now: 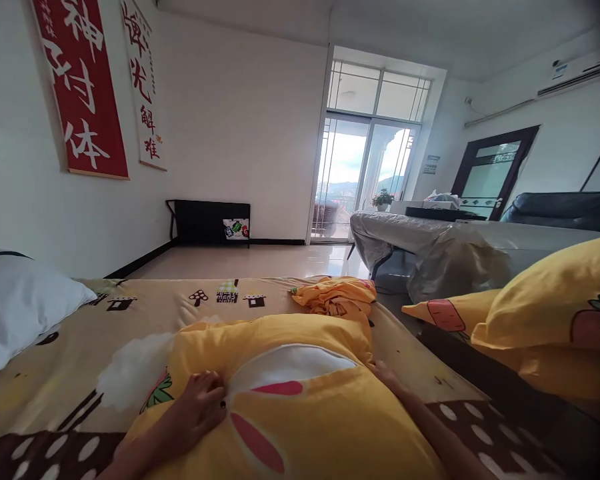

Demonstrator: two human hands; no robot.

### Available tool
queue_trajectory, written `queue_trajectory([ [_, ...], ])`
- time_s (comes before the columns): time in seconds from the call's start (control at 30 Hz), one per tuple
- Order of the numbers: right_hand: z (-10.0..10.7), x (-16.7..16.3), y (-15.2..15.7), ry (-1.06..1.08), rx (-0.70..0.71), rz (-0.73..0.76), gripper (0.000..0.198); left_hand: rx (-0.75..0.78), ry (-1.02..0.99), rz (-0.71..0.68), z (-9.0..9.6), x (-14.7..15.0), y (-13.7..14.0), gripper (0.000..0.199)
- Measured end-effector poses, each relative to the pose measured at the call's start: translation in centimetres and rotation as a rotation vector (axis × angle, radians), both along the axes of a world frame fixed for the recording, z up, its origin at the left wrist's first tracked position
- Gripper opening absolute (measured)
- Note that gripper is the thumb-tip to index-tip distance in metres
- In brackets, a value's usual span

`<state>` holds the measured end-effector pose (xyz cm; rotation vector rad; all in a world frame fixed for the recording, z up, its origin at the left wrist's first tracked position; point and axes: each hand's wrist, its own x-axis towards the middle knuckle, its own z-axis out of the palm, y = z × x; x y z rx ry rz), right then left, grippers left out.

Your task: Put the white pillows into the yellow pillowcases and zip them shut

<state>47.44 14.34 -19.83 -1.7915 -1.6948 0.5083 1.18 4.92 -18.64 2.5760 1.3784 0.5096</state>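
Yellow cover: While it lay on the bed (165,307) at 6 o'clock in the view, the yellow cover (325,420) gaped near its far edge, baring a white insert (295,360).
Left hand: At the opening's 9 o'clock end, the left hand (203,403) had its fingers curled closed on a fold of the cover.
Right hand: The right hand (387,377) was against the cover at the opening's 3 o'clock end; how far its fingers were open, or whether they gripped, could not be told.
Handling: The stuffed cover looked light, soft and floppy, hardly fragile; the edges at both ends of the opening seemed the best hold.
Around it: Crumpled orange cloth (337,297) touched it at 1 o'clock; a white pillow (25,307) lay well apart towards 10.
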Motion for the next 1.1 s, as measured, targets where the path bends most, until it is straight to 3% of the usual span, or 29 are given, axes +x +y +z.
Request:
queue_trajectory([
  [0.07, 0.4, 0.3, 0.2, -0.015, 0.007, -0.052, 0.04, 0.039, 0.051, 0.021, -0.3, -1.3, 0.2, 0.032],
  [0.13, 2.1, 1.9, -0.1, -0.046, 0.046, -0.142, 0.046, 0.081, 0.114, 0.037, 0.9, -3.3, 0.5, 0.032],
  [0.27, 5.7, 4.0, -0.9, -0.182, 0.203, -0.288, 0.057, 0.278, 0.21, 0.083, 7.6, -7.5, 1.5, 0.027],
  [0.33, 5.5, 3.5, -0.9, -0.26, 0.225, -0.322, 0.058, 0.389, 0.241, 0.103, 10.8, -8.4, 1.8, 0.031],
  [0.4, 3.6, 2.5, -0.7, -0.355, 0.144, -0.315, 0.057, 0.402, 0.261, 0.098, 11.9, -8.1, 1.7, 0.035],
  [0.5, 0.1, 1.1, -0.6, -0.514, -0.019, -0.207, 0.042, 0.176, 0.261, 0.078, 9.3, -6.4, 1.2, 0.037],
  [0.57, -0.5, 0.4, -0.8, -0.574, -0.023, -0.163, 0.03, -0.009, 0.27, 0.079, 6.5, -5.0, 0.7, 0.038],
  [0.67, 2.2, -1.9, -2.0, -0.53, 0.152, -0.042, 0.032, 0.011, 0.226, 0.118, 5.0, -2.5, -0.1, 0.025],
  [0.77, 6.6, -6.7, -4.2, -0.29, 0.29, 0.432, 0.037, 0.098, 0.025, 0.023, 6.9, 1.9, -0.7, 0.026],
  [0.87, 8.4, -11.9, -5.8, -0.289, 0.204, 0.787, 0.035, -0.037, -0.05, -0.173, 8.4, 6.7, -0.2, 0.038],
  [0.97, 6.9, -13.1, -5.6, -0.408, 0.1, 0.824, 0.037, -0.181, 0.059, -0.114, 7.0, 8.2, 1.0, 0.03],
  [1.1, 4.0, -8.7, -4.4, -0.472, -0.051, 0.611, 0.048, -0.301, 0.138, 0.09, 4.1, 4.6, 1.2, 0.051],
])
